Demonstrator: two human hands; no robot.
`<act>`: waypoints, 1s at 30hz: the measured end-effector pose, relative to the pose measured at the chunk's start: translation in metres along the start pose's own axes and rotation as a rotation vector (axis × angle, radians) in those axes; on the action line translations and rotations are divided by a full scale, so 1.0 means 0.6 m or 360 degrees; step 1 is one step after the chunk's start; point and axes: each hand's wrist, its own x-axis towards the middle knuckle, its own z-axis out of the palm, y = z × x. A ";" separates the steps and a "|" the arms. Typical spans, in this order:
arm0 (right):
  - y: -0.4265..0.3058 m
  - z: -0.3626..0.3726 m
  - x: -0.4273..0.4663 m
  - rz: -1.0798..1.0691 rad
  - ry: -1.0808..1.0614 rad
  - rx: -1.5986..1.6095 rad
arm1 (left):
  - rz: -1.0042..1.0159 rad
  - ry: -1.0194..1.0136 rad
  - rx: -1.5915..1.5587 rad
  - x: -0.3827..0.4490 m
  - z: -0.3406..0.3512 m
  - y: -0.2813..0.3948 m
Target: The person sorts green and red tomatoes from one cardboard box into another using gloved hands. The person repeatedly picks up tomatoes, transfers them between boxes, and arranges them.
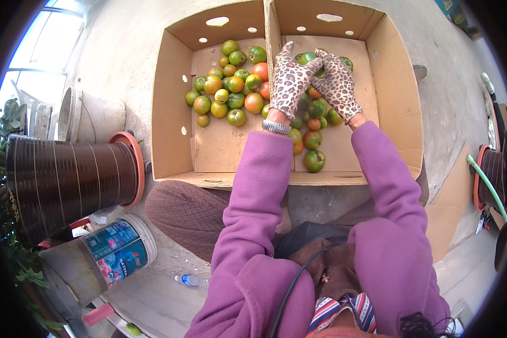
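Note:
A cardboard box (393, 97) with a central divider (273, 29) lies before me. My left hand (293, 76), in a leopard-print glove, is over the right compartment beside the divider, its thumb reaching toward my right hand. My right hand (338, 82), gloved alike, arches over the same heap. Green tomatoes (307, 57) show between and beyond my fingers; whether either hand grips one is hidden. Below my wrists lie more green and reddish tomatoes, including a green one (314, 161) nearest me. In the left compartment is a loose spread of green, orange and red tomatoes (212, 85).
A dark ribbed pot (72, 181) with an orange saucer and a white bucket (97, 116) are on the left. A printed bucket (118, 249) and a plastic bottle (190, 280) are at lower left. Flat cardboard (443, 219) and a green hose (488, 186) lie right.

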 end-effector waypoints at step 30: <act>0.078 -0.066 -0.033 0.0163 -0.0350 -0.0053 | -0.0637 0.0126 -0.0647 0.023 -0.115 -0.116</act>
